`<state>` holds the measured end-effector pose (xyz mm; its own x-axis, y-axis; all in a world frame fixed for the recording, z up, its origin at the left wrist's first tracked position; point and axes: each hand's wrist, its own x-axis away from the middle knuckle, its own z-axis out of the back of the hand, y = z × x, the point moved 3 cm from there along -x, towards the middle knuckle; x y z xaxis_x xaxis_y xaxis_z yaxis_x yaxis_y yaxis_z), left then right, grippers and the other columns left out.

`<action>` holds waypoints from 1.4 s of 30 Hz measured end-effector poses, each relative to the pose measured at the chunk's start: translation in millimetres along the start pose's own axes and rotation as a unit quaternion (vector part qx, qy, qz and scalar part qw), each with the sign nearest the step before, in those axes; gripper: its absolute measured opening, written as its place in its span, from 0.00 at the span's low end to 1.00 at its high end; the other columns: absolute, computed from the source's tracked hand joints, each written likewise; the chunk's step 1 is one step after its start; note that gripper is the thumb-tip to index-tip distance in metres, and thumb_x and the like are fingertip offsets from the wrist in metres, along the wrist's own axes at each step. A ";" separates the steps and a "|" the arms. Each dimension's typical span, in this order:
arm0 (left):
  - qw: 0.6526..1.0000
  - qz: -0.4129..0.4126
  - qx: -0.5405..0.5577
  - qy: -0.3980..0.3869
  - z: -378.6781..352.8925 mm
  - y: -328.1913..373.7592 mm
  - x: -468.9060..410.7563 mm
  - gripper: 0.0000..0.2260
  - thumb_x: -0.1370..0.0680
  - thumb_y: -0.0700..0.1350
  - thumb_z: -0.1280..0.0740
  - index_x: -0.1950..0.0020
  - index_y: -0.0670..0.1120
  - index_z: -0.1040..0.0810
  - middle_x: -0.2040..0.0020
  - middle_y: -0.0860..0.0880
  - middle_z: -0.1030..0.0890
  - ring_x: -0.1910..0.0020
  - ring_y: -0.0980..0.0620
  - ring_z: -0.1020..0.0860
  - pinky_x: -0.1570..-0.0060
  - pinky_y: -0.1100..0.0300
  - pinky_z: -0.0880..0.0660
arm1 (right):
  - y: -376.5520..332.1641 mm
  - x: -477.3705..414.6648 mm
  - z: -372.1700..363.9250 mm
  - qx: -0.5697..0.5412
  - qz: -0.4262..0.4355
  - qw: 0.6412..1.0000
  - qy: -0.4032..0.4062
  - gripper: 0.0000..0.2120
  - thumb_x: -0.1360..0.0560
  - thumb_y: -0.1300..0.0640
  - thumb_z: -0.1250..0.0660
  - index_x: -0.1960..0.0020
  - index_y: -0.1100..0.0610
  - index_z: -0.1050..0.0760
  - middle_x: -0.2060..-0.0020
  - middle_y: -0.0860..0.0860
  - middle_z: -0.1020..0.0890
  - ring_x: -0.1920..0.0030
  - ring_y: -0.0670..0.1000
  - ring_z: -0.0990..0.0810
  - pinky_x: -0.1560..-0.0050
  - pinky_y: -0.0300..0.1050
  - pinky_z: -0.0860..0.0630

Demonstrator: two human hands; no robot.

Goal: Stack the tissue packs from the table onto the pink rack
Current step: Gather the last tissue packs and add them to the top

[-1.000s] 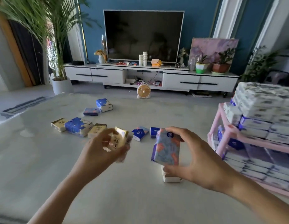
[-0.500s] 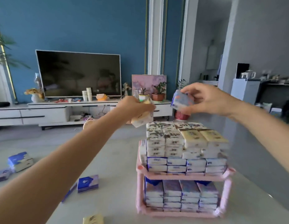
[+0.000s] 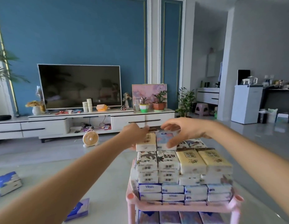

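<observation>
the pink rack [image 3: 181,208] stands on the right part of the tabletop [image 3: 100,183], close to its right edge. its upper shelf is full of stacked packs [image 3: 184,175], several layers high and four packs wide at the front, and more packs show on the shelf below.

both arms reach forward over the tabletop to the top of this stack, at its far left corner. the left hand [image 3: 137,136] holds a cream pack [image 3: 146,143] from the left side; its grip is clamped on this pack, with the thumb under the left end and the fingers behind. the right hand [image 3: 181,130] arches over a blue and pink pack [image 3: 164,139]; its grip is also clamped, the thumb pressing the near side and the fingers curling over the far side. the two packs lie side by side and touch each other, the cream one on the left. they seem to rest already on the top layer, but the blur does not let me be sure that they touch it.

two more packs lie on the tabletop, well apart from the rack: a blue pack [image 3: 7,183] at the left edge, and a violet-blue pack [image 3: 79,209] nearer to the front edge, under the left forearm.

beyond the far edge of the tabletop, a small fan [image 3: 90,138] stands on the floor, and a dark television [image 3: 79,86] stands behind it on a white cabinet.
</observation>
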<state>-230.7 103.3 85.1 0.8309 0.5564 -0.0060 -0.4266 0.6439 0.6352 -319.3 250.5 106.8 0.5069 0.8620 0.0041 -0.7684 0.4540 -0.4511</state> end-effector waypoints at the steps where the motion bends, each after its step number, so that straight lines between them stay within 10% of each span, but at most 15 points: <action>1: 0.999 0.009 0.031 -0.001 0.2 -3.7 -0.1 0.21 0.19 0.53 0.45 0.42 0.35 0.28 0.53 0.42 0.23 0.64 0.50 0.26 0.65 0.61 0.26 | 2.3 1.3 0.0 -0.013 -0.002 1.000 -0.001 0.36 0.34 0.46 0.26 0.31 0.49 0.36 0.33 0.47 0.31 0.34 0.47 0.32 0.30 0.48 0.37; 7: 0.968 0.075 0.231 -0.057 -10.5 -23.8 -3.2 0.21 0.19 0.53 0.46 0.33 0.40 0.35 0.36 0.43 0.28 0.35 0.44 0.32 0.35 0.46 0.35 | 9.9 2.5 -4.3 -0.064 -0.025 0.998 -0.006 0.31 0.34 0.53 0.25 0.33 0.50 0.33 0.37 0.50 0.28 0.38 0.49 0.28 0.35 0.44 0.33; 20: 0.922 0.062 0.341 -0.171 -18.2 -16.1 2.7 0.35 0.24 0.69 0.55 0.31 0.43 0.36 0.38 0.41 0.23 0.36 0.42 0.28 0.33 0.41 0.38 | -24.1 13.8 -1.8 -0.029 -0.026 0.996 0.078 0.26 0.30 0.48 0.29 0.35 0.52 0.31 0.38 0.50 0.26 0.38 0.48 0.27 0.37 0.42 0.32; 24: 0.952 0.000 0.294 -0.085 -1.7 -20.7 38.4 0.32 0.22 0.65 0.58 0.24 0.46 0.47 0.25 0.43 0.43 0.26 0.44 0.44 0.29 0.44 0.46 | -83.0 48.0 -28.3 -0.149 0.092 0.962 0.211 0.09 0.26 0.56 0.33 0.46 0.55 0.23 0.52 0.51 0.18 0.50 0.47 0.20 0.50 0.36 0.23; 28: 0.961 -0.032 0.275 -0.027 17.0 -97.5 72.4 0.28 0.22 0.63 0.54 0.27 0.50 0.39 0.31 0.48 0.34 0.31 0.48 0.36 0.34 0.51 0.38 | -129.8 77.7 -124.9 -0.242 0.187 0.951 0.050 0.06 0.25 0.60 0.36 0.53 0.52 0.21 0.57 0.46 0.17 0.54 0.43 0.19 0.50 0.34 0.24; 33: 0.995 0.000 0.097 0.038 -9.7 -244.7 110.5 0.04 0.20 0.46 0.40 0.54 0.51 0.27 0.54 0.50 0.26 0.53 0.51 0.26 0.50 0.57 0.29 | -124.5 36.6 -261.0 -0.188 0.099 0.975 -0.069 0.09 0.25 0.62 0.36 0.50 0.50 0.24 0.56 0.44 0.20 0.58 0.37 0.25 0.56 0.28 0.30; 37: 0.994 0.013 -0.062 0.091 -31.2 -324.8 123.9 0.19 0.22 0.43 0.39 0.31 0.48 0.33 0.32 0.51 0.31 0.32 0.51 0.34 0.37 0.61 0.39 | -108.2 -8.6 -321.0 -0.096 0.050 0.992 -0.061 0.19 0.25 0.60 0.35 0.35 0.53 0.31 0.40 0.48 0.27 0.42 0.44 0.29 0.47 0.28 0.36; 42: 0.986 0.024 -0.086 0.143 -20.2 -365.7 94.4 0.27 0.22 0.49 0.38 0.25 0.48 0.44 0.24 0.46 0.45 0.27 0.47 0.44 0.30 0.55 0.46 | -117.3 -66.0 -335.3 -0.124 0.012 0.992 -0.004 0.22 0.25 0.60 0.35 0.33 0.56 0.35 0.36 0.51 0.29 0.38 0.47 0.30 0.47 0.30 0.39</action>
<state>-3.5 -69.0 -163.3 0.6839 0.6977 -0.2133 -0.5367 0.6792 0.5007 -131.6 64.8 -139.8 0.4865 0.8737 -0.0028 -0.6602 0.3656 -0.6561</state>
